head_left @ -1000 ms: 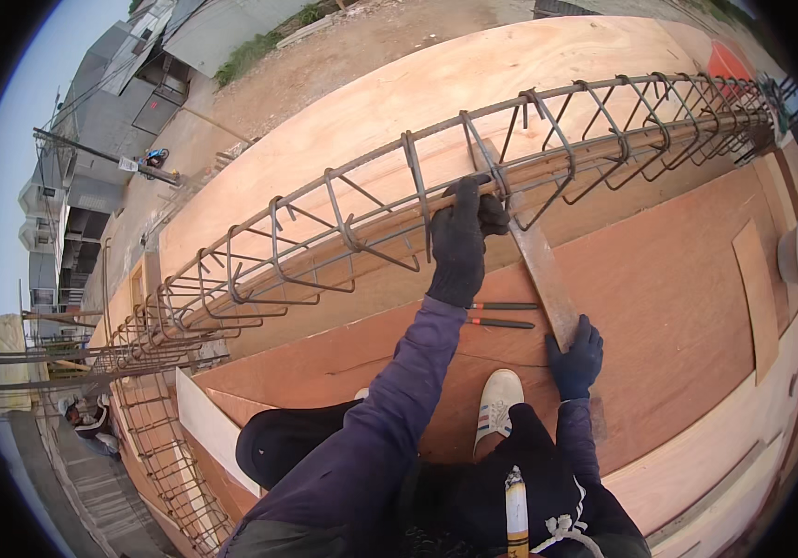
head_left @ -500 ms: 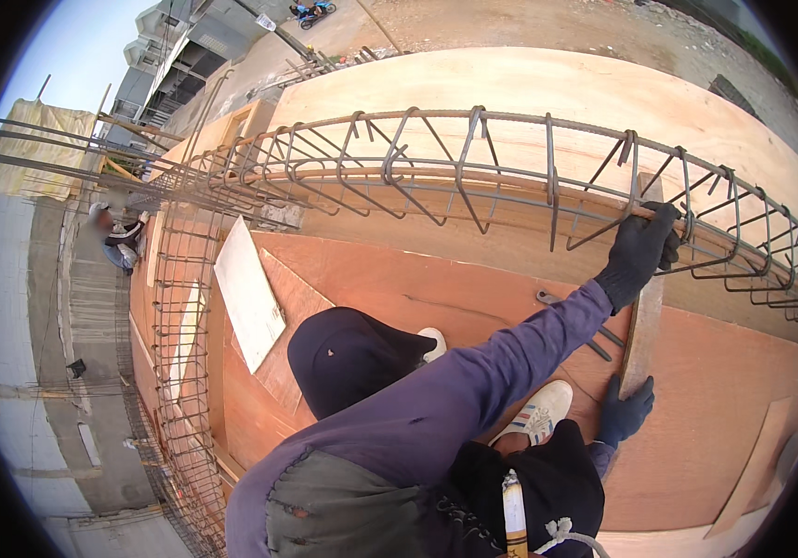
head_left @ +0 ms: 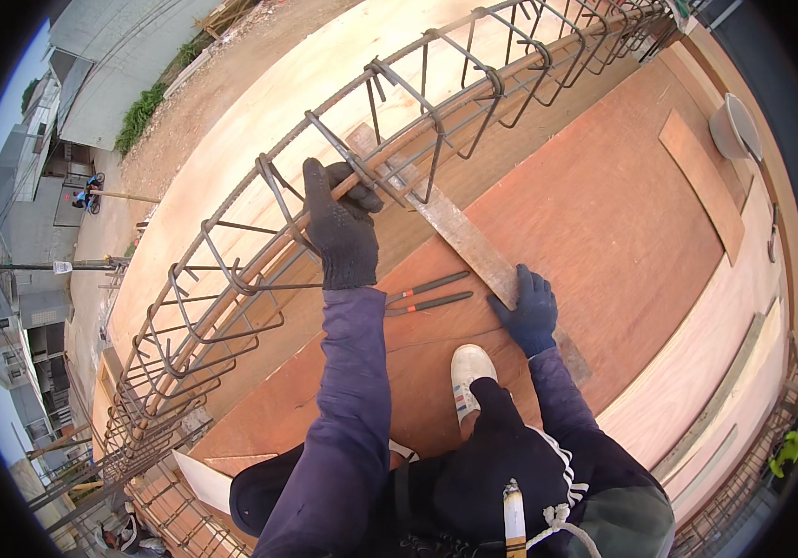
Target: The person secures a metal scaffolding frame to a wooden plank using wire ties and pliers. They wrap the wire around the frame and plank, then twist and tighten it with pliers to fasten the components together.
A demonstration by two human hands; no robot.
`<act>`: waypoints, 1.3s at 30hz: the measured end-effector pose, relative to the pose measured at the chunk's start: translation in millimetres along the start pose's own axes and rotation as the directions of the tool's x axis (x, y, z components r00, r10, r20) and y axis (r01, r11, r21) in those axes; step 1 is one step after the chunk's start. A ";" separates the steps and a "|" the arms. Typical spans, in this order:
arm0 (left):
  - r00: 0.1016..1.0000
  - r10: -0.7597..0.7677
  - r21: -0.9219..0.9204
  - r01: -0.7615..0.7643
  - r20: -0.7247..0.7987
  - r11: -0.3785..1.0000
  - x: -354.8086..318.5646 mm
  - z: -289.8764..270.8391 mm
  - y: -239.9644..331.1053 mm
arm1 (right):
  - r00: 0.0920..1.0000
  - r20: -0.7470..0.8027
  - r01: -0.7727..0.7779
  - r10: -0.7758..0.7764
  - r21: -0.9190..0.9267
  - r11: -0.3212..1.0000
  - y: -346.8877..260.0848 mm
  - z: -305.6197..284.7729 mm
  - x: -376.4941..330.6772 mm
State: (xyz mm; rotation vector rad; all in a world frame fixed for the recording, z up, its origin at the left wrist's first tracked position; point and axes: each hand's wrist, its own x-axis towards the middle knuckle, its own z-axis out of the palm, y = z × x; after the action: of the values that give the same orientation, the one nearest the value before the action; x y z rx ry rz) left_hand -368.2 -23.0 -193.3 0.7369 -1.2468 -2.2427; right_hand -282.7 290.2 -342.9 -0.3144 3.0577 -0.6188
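My left hand (head_left: 343,228), in a dark grey glove, is closed around a lower bar of the long rebar cage (head_left: 436,116). Its thumb points upward along the bar. A narrow wooden plank (head_left: 464,244) passes under the cage and slants down toward me. My right hand (head_left: 527,312), in a blue glove, grips the plank's near part, and its palm hides some of the wood. On the reddish plywood between my hands lies a pair of pliers with orange and black handles (head_left: 431,293); their head is hidden behind my left sleeve.
A pale plywood panel (head_left: 259,139) stands beyond the cage. To the right are a grey bucket (head_left: 735,128), a loose plywood strip (head_left: 701,181) and several boards. My shoe (head_left: 469,377) rests on the plywood sheet (head_left: 603,242). More rebar cage (head_left: 152,400) runs along the lower left.
The view has swung round, so the cage now slants up to the right. My left hand stays on the cage and my right hand on the plank. The bucket has come into view.
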 end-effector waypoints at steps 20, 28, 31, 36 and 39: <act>0.998 0.010 0.119 -0.017 0.058 0.993 -3.2 -1.4 26.9 | 0.994 -0.106 0.043 -0.040 0.022 0.999 24.2 20.6 114.5; 0.997 -0.004 0.059 0.000 0.073 0.998 -0.1 -5.4 24.4 | 0.991 -0.119 0.065 -0.061 0.032 0.997 21.9 26.3 149.6; 0.996 -0.014 0.053 0.009 0.092 0.999 0.6 -7.6 23.3 | 0.992 -0.114 0.049 -0.047 0.011 0.999 19.9 25.8 150.9; 0.990 -0.037 0.084 0.025 0.136 0.996 0.3 -12.2 23.8 | 0.976 -0.208 0.070 -0.063 0.025 0.997 0.5 17.4 167.5; 0.992 -0.059 0.034 0.056 0.110 0.998 -1.8 -12.3 23.1 | 0.958 -0.280 0.116 -0.055 0.205 0.972 -26.4 21.1 202.2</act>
State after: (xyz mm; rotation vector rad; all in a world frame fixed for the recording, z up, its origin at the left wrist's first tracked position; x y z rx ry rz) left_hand -355.6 -40.5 -178.3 0.6757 -1.3299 -2.3440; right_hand -474.7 218.5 -345.4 -0.3888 3.1994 -1.0825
